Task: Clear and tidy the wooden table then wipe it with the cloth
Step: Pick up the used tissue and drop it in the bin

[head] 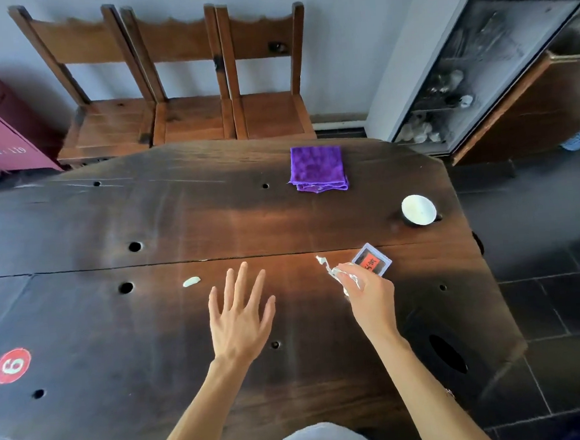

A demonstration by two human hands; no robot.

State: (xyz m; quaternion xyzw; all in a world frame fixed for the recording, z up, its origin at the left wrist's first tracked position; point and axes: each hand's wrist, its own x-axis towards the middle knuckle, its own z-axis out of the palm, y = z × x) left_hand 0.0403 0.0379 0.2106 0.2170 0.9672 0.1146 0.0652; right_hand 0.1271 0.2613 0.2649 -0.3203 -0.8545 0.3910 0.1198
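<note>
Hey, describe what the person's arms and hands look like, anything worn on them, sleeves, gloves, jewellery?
Both forearms are bare up to the bottom edge of the picture; no sleeves show. The left hand and right hand wear no gloves, and no rings or watch are visible. Something small glints at the outer edge of the right forearm, too small to identify. No markings show.

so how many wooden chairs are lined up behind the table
3, side by side against the wall past the table's far edge: left chair, middle chair, right chair. Others may sit outside the view.
</note>
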